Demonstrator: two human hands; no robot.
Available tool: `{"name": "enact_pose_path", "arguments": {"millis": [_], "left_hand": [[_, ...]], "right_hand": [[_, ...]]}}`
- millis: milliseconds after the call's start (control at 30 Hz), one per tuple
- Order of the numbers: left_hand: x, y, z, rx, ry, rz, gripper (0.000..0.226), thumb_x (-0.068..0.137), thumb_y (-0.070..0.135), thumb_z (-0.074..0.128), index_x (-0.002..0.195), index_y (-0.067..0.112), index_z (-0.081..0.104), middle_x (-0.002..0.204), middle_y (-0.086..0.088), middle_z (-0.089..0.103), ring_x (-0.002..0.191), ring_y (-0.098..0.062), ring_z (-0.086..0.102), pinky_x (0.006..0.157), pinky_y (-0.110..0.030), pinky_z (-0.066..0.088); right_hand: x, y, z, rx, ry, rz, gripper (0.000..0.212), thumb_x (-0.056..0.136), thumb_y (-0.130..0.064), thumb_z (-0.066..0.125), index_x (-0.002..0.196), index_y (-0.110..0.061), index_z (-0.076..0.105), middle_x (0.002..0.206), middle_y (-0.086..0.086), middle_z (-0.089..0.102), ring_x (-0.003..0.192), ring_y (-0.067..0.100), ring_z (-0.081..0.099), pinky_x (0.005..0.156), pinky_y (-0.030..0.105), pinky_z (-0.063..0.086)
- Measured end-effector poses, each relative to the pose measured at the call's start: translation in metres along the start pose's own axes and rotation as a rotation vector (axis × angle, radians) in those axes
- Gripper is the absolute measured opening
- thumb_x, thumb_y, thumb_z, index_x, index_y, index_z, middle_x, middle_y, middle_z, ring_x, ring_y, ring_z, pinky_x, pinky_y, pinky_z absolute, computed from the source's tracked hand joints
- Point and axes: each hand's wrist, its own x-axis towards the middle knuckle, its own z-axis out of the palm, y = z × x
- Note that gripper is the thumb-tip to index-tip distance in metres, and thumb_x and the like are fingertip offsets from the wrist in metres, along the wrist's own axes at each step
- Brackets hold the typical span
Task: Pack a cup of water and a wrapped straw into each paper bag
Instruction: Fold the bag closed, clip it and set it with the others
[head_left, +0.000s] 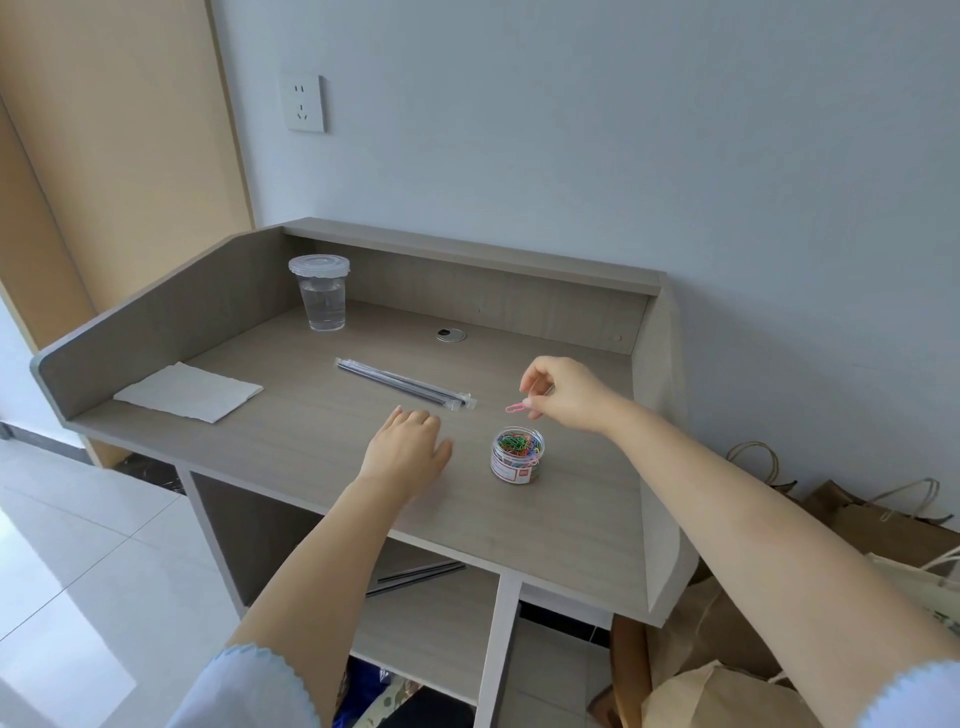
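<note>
1. Your right hand (563, 392) pinches a small pink wire paper clip (515, 408) between thumb and fingertip, just above the small clear round plastic jar of mixed-colour paper clips (518, 454); a light pinch on thin slick wire could let it drop onto the desk or spring off the edge
2. Your left hand (405, 452) rests flat with fingers straight on the grey wood-grain laminate desk (545, 530), holding nothing; it sits near the jar, which stands open, so a sideways sweep could tip it and scatter clips
3. The clear plastic cup of water with a ribbed snap-on lid (319, 291) stands upright at the back left, well apart from both hands; it looks about two-thirds full, thin-walled, likely to flex if squeezed, and whether the lid seals is not visible
4. The long dark straws in clear crinkly plastic wrappers (402, 384) lie diagonally mid-desk, between cup and jar; light and smooth, they could slide if brushed
5. The brown kraft paper bags with twisted cord handles (857, 514) slump on the floor to your right, off the desk; soft creased paper, mouths not held open, so a cup could snag or tip going in
6. A folded white paper napkin (189, 392) lies flat at the left, matte and soft
</note>
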Motion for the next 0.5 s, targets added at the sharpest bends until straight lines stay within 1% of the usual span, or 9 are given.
{"name": "enact_pose_path", "arguments": {"millis": [67, 167, 267, 333, 400, 433, 500], "left_hand": [[0.001, 0.010, -0.006, -0.040, 0.058, 0.038, 0.042, 0.102, 0.032, 0.035, 0.135, 0.009, 0.046, 0.141, -0.004, 0.047, 0.135, -0.022, 0.035, 0.114, -0.025, 0.009], [0.004, 0.027, -0.013, -0.111, 0.115, 0.105, 0.041, 0.103, 0.030, 0.036, 0.138, 0.011, 0.045, 0.142, -0.003, 0.046, 0.136, -0.023, 0.033, 0.112, -0.025, 0.014], [0.007, 0.041, -0.014, -0.178, 0.130, 0.166, 0.039, 0.103, 0.026, 0.037, 0.136, 0.009, 0.047, 0.138, -0.006, 0.049, 0.132, -0.025, 0.038, 0.114, -0.025, 0.012], [0.008, 0.048, -0.013, -0.218, 0.132, 0.204, 0.034, 0.103, 0.023, 0.037, 0.127, 0.006, 0.055, 0.128, -0.009, 0.056, 0.124, -0.027, 0.046, 0.114, -0.025, 0.011], [0.007, 0.053, -0.011, -0.232, 0.133, 0.243, 0.031, 0.103, 0.019, 0.036, 0.113, 0.003, 0.060, 0.112, -0.011, 0.062, 0.111, -0.029, 0.052, 0.113, -0.025, 0.011], [0.006, 0.055, -0.010, -0.231, 0.133, 0.256, 0.029, 0.103, 0.016, 0.036, 0.107, 0.002, 0.061, 0.105, -0.012, 0.063, 0.106, -0.029, 0.053, 0.113, -0.024, 0.011], [0.004, 0.058, -0.008, -0.230, 0.148, 0.280, 0.026, 0.101, 0.009, 0.037, 0.100, 0.000, 0.061, 0.097, -0.014, 0.063, 0.099, -0.031, 0.053, 0.112, -0.023, 0.012]], "right_hand": [[-0.002, -0.001, 0.000, 0.016, 0.031, 0.002, 0.026, 0.089, 0.001, 0.057, 0.077, -0.021, 0.049, 0.074, -0.004, 0.056, 0.062, 0.004, 0.061, 0.053, 0.021, 0.041], [-0.006, -0.003, 0.000, 0.009, 0.058, -0.013, 0.028, 0.088, 0.000, 0.059, 0.075, -0.023, 0.049, 0.074, -0.005, 0.056, 0.062, 0.005, 0.061, 0.056, 0.020, 0.042], [-0.014, -0.007, 0.001, 0.001, 0.069, -0.024, 0.028, 0.087, 0.000, 0.061, 0.073, -0.022, 0.050, 0.074, -0.004, 0.056, 0.063, 0.008, 0.060, 0.060, 0.022, 0.043], [-0.021, -0.009, 0.001, -0.002, 0.088, -0.027, 0.030, 0.087, 0.001, 0.062, 0.073, -0.022, 0.050, 0.074, -0.003, 0.057, 0.062, 0.009, 0.059, 0.062, 0.022, 0.044], [-0.029, -0.011, 0.000, -0.004, 0.104, -0.025, 0.029, 0.086, 0.002, 0.062, 0.073, -0.021, 0.050, 0.077, 0.000, 0.058, 0.062, 0.010, 0.059, 0.062, 0.020, 0.044], [-0.034, -0.011, -0.001, -0.008, 0.111, -0.021, 0.027, 0.086, 0.002, 0.062, 0.075, -0.020, 0.052, 0.080, 0.002, 0.059, 0.062, 0.009, 0.058, 0.062, 0.018, 0.044], [-0.044, -0.010, -0.002, -0.030, 0.137, -0.009, 0.014, 0.087, 0.000, 0.062, 0.084, -0.013, 0.060, 0.086, 0.004, 0.061, 0.066, 0.010, 0.056, 0.064, 0.018, 0.043]]}}
